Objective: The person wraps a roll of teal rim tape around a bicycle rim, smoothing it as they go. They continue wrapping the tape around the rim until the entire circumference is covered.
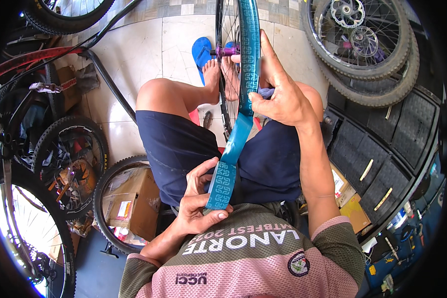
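Sitting with a bicycle wheel (233, 64) upright between bare knees, a person is working a teal patterned tape (236, 134) along its rim. The left hand (198, 201) is curled closed around the loose lower end of the tape, thumb lying across its front face and the other fingers (199, 174) wrapped behind it, close to the chest. From those fingers the tape runs up and away in a taut strip to the rim. The right hand (283, 97) is partly open: its index finger points straight up along the side of the rim, the thumb presses the tape against the rim just below that finger, and the remaining fingers curl over a bit of bluish cloth (267, 92); how firmly they grip it cannot be told. Beyond the right fingertips sits the purple hub (227, 50), with the person's bare feet and a blue sandal (201, 52) on the tiled floor (144, 54) just past it. Off to the left of the left hand, a cardboard box (134, 198) rests inside a knobby tyre (102, 198). Far beyond the right hand, stacked wheels (367, 44) with brake discs lie above black crates (382, 164).
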### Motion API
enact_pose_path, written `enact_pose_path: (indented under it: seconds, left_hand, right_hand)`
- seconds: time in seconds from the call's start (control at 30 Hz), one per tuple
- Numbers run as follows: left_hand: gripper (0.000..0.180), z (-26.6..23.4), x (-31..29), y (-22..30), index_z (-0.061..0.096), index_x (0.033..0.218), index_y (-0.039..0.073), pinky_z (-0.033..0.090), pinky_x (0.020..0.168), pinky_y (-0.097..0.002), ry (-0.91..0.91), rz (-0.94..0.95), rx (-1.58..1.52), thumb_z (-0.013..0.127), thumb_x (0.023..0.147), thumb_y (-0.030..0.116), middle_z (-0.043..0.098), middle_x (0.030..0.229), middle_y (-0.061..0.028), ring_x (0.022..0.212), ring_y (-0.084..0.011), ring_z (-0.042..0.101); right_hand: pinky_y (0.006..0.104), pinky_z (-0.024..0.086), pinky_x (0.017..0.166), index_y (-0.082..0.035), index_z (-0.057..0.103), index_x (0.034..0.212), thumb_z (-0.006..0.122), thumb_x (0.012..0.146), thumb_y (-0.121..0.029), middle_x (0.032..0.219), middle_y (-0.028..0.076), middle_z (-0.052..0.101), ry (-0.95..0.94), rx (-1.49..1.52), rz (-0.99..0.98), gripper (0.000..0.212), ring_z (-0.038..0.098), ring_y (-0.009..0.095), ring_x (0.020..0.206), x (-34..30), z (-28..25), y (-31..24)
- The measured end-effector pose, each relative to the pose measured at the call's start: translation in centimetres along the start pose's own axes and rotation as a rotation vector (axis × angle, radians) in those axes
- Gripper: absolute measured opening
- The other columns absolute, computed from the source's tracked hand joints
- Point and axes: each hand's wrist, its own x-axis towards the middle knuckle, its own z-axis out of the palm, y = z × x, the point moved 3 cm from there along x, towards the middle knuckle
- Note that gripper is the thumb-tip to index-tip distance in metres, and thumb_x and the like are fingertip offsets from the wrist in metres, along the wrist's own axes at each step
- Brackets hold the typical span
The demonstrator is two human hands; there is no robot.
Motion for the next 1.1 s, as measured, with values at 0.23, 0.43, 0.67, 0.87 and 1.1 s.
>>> enact_pose_path:
  seconds: [0.23, 0.43, 0.67, 0.87, 1.1]
  left_hand:
    - [0.025, -0.1, -0.1, -0.1, 0.086, 0.093, 0.008, 0.038, 0.116, -0.0471, -0.013, 0.001, 0.021, 0.087, 0.090, 0.033, 0.027, 0.169, -0.0260, 0.140, -0.0307, 0.050]
    - [0.023, 0.1, -0.2, -0.2, 0.087, 0.096, 0.009, 0.042, 0.112, -0.0493, -0.011, -0.002, 0.008, 0.089, 0.087, 0.030, 0.029, 0.168, -0.0301, 0.147, -0.0349, 0.037]
    - [0.027, 0.1, -0.1, -0.2, 0.086, 0.092, 0.008, 0.041, 0.114, -0.0464, -0.019, 0.008, 0.041, 0.087, 0.089, 0.034, 0.028, 0.169, -0.0267, 0.135, -0.0290, 0.051]
    - [0.023, 0.2, -0.2, -0.2, 0.086, 0.095, 0.008, 0.042, 0.112, -0.0493, -0.026, 0.010, 0.038, 0.089, 0.087, 0.030, 0.029, 0.168, -0.0296, 0.147, -0.0345, 0.038]
    - [0.027, 0.7, -0.3, 0.0, 0.086, 0.092, 0.007, 0.039, 0.116, -0.0471, -0.010, 0.013, 0.041, 0.087, 0.089, 0.034, 0.028, 0.169, -0.0268, 0.137, -0.0299, 0.051]
  right_hand:
    - [0.0287, 0.055, 0.090, -0.015, -0.001, 0.175, 0.062, 0.085, 0.013, 0.137, 0.017, 0.066, 0.023, -0.020, 0.003, 0.113, 0.067, 0.015, 0.109, -0.2, -0.2, 0.2]
    - [0.0310, 0.055, 0.080, -0.013, 0.005, 0.174, 0.064, 0.088, 0.005, 0.106, 0.014, 0.073, 0.066, -0.070, 0.080, 0.106, 0.064, 0.016, 0.085, -0.4, -0.3, -0.6]
    - [0.0344, 0.056, 0.075, -0.011, 0.015, 0.173, 0.064, 0.093, -0.005, 0.094, 0.015, 0.075, 0.127, -0.169, 0.042, 0.094, 0.063, 0.019, 0.071, -0.3, -0.7, -0.3]
    - [0.0331, 0.058, 0.077, -0.010, 0.021, 0.172, 0.063, 0.099, -0.010, 0.097, 0.015, 0.077, 0.176, -0.118, 0.028, 0.084, 0.072, 0.020, 0.081, 0.0, -0.4, -0.1]
    - [0.0336, 0.057, 0.091, -0.004, 0.031, 0.166, 0.068, 0.101, -0.016, 0.111, 0.012, 0.076, 0.192, 0.163, -0.014, 0.075, 0.072, 0.017, 0.095, 0.8, 0.4, 1.3]
